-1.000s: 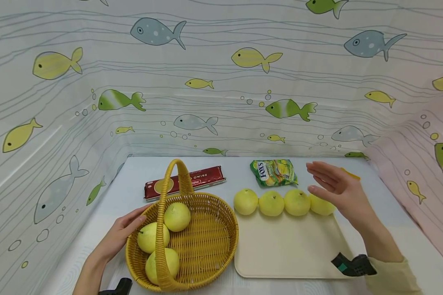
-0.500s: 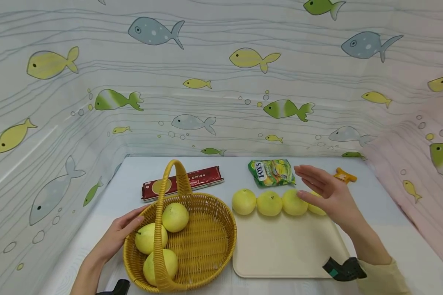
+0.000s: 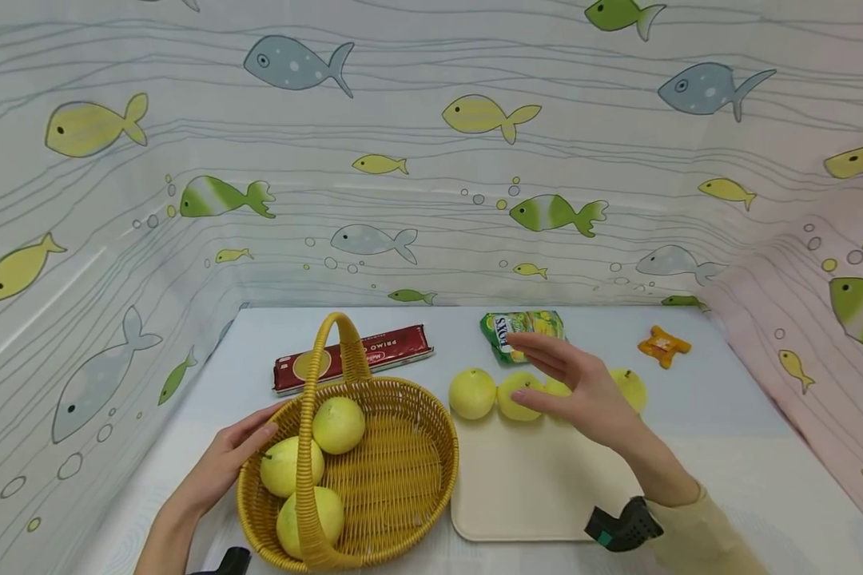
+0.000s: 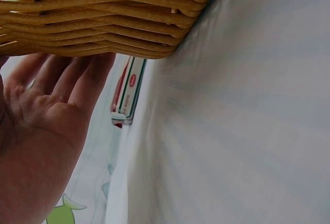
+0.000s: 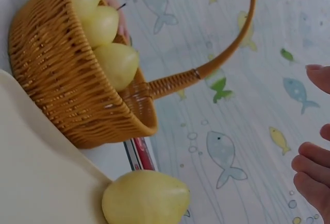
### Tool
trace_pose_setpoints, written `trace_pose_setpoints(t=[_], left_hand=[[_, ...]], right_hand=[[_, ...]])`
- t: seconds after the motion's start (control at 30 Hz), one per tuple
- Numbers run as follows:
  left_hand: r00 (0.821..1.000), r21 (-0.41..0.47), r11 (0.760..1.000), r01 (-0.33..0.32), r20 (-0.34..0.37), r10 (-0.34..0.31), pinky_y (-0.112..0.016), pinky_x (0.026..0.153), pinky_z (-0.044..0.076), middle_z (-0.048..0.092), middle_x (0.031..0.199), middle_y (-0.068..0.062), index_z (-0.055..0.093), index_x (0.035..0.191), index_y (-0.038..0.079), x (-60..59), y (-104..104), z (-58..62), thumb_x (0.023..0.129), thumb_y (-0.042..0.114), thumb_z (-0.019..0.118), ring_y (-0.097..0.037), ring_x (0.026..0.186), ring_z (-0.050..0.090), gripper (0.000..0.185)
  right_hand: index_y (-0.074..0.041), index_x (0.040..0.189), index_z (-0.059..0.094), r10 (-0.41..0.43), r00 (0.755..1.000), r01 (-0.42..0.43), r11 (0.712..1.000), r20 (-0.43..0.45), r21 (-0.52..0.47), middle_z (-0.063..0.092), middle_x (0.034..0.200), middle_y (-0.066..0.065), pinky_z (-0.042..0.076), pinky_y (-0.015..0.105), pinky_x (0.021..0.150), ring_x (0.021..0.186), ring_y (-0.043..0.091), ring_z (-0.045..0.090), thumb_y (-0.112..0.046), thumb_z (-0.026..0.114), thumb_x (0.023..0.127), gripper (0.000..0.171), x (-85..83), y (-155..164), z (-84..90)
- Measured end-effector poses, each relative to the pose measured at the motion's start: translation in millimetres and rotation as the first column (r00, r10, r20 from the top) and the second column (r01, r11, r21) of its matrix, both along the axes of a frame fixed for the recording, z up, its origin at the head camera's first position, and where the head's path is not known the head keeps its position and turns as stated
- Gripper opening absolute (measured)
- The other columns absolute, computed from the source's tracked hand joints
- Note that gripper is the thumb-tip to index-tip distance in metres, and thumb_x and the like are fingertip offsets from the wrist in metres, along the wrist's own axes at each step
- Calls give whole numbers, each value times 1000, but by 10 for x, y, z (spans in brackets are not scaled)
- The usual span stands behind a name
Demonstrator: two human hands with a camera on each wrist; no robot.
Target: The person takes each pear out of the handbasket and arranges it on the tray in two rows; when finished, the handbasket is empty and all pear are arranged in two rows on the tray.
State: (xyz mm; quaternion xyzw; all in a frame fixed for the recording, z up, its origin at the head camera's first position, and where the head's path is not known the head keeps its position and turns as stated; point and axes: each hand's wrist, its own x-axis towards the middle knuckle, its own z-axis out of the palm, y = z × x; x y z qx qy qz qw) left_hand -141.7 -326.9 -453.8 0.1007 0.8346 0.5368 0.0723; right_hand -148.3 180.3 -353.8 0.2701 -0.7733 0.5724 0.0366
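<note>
Basket holds three pears; left hand touches it, fingers straight; right hand hovers, thumb and fingers apart.

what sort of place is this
Probably a small staged tabletop booth: a fish-patterned sheet closes in the back and both sides of a white table, where a basket holding yellow fruit stands beside a cream tray.

A left hand touches a basket at ten o'clock; a right hand hangs over fruit lining a tray's twelve-o'clock edge.
</note>
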Motion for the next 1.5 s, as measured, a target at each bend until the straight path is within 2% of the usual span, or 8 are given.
trace_pose_setpoints(t=[0.2, 0.53, 0.63, 0.8, 1.0, 1.23, 1.5], left_hand=[[1000, 8, 1000, 10, -4, -10, -7, 96, 39, 50, 141, 20, 41, 152, 7, 7, -15, -18, 109, 26, 42, 17, 124, 43, 47], [1000, 7, 1000, 9, -4, -9, -7, 96, 39, 50, 142, 19, 42, 152, 7, -2, -14, -9, 109, 26, 43, 17, 124, 44, 47], [1000, 1, 1000, 6, 0, -6, -7, 96, 39, 50, 143, 17, 42, 152, 7, -4, -16, -10, 109, 27, 43, 17, 124, 44, 47], [1000, -9, 1000, 0, 5, 0, -7, 96, 39, 50, 143, 17, 42, 152, 8, 0, -22, -14, 109, 28, 43, 17, 123, 44, 48], [1000, 12, 1000, 9, 1, -9, -7, 96, 39, 50, 143, 18, 42, 152, 8, -2, -20, -15, 109, 27, 43, 16, 124, 44, 47], [1000, 7, 1000, 7, -8, -7, -7, 96, 40, 51, 142, 19, 43, 152, 8, -7, -12, -14, 109, 27, 44, 15, 124, 45, 47], [999, 17, 1000, 23, -24, -22, -8, 97, 40, 51, 142, 20, 42, 152, 7, -2, -21, -29, 109, 23, 43, 14, 125, 45, 46]], right_hand=[[-15, 143, 54, 72, 997, -71, 997, 20, -7, 56, 143, 1, 40, 26, 111, 136, 18, 51, -10, 80, 86, 63, -4, -295, -57], [-17, 143, 55, 193, 980, -194, 981, 55, 17, 54, 146, -2, 39, 31, 113, 138, 18, 48, -19, 83, 83, 67, 71, -787, -103], [-20, 143, 55, 228, 972, -230, 973, 60, 28, 54, 145, -4, 39, 30, 114, 138, 17, 49, -21, 84, 83, 66, 79, -940, -133], [-20, 143, 55, 291, 956, -293, 955, 40, 38, 54, 146, -2, 41, 34, 112, 136, 15, 49, -21, 84, 82, 67, 83, -1182, -191], [-24, 141, 55, 350, 936, -351, 936, 34, 19, 55, 143, -10, 44, 30, 109, 133, 10, 51, -19, 84, 82, 66, 110, -1411, -254], [-17, 140, 56, 373, 928, -372, 927, -7, 56, 56, 144, 1, 40, 28, 112, 135, 10, 49, -19, 85, 82, 66, 137, -1575, -285], [-12, 141, 55, 405, 914, -402, 912, -26, 88, 56, 143, 0, 41, 26, 110, 135, 8, 48, -18, 83, 83, 64, 162, -1732, -317]])
